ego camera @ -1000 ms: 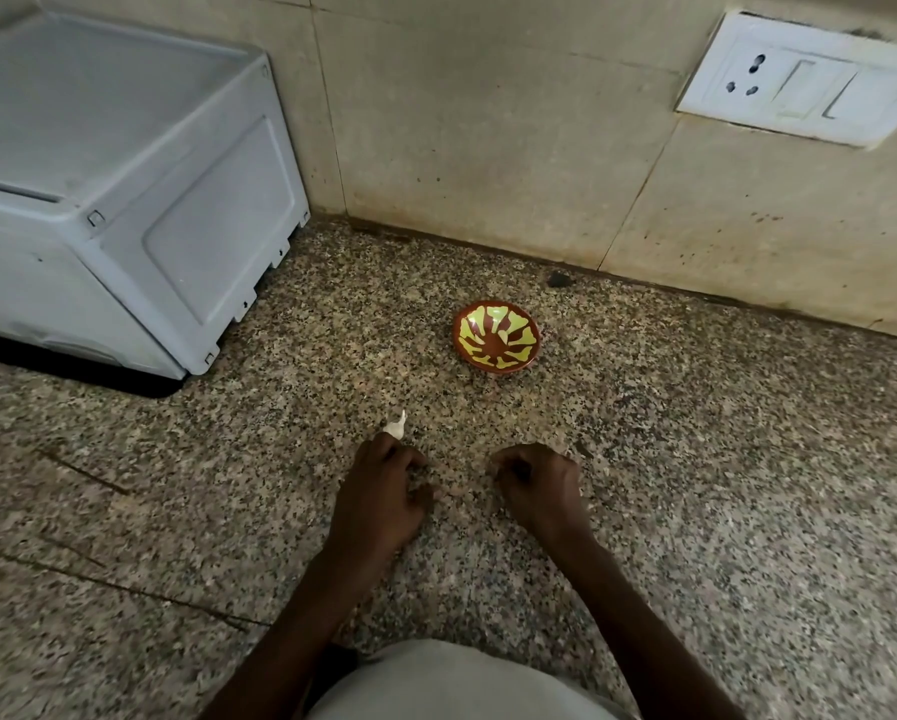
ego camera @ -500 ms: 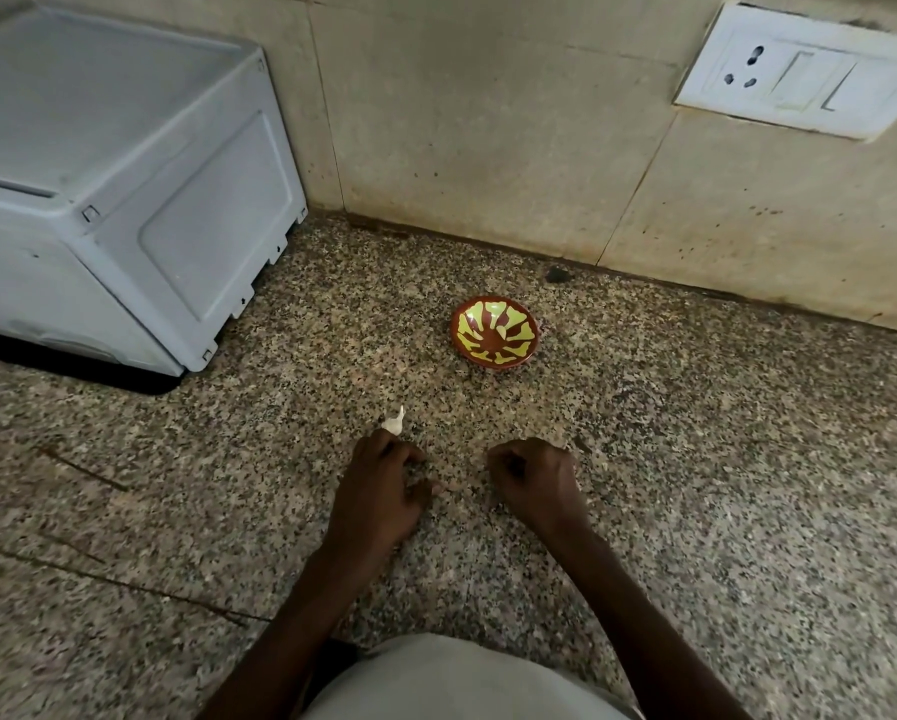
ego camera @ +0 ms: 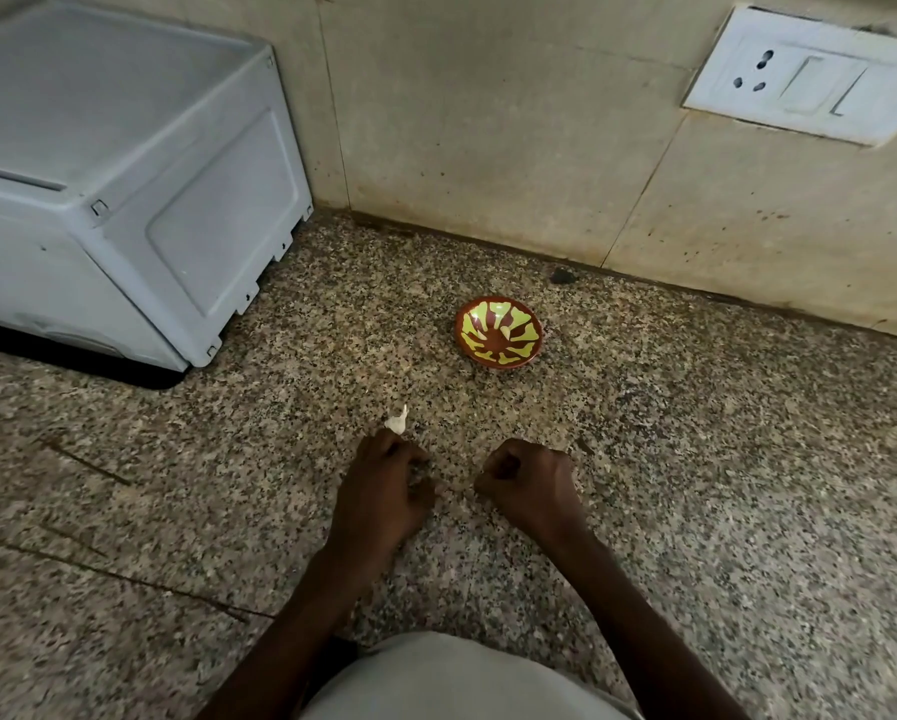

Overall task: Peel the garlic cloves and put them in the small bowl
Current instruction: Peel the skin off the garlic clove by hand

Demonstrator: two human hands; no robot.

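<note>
I see the speckled granite counter under both hands. Far beyond my left fingertips stands a pale grey appliance; high past the right fingertips a white switch plate sits on the wall. The left hand rests knuckles up, fingers curled under; I cannot tell whether they pinch anything. The right hand is a loose fist, nothing visible in it. The small bowl sits well beyond the fingers, between both hands. A garlic clove lies just past the left fingertips, touching or nearly so.
</note>
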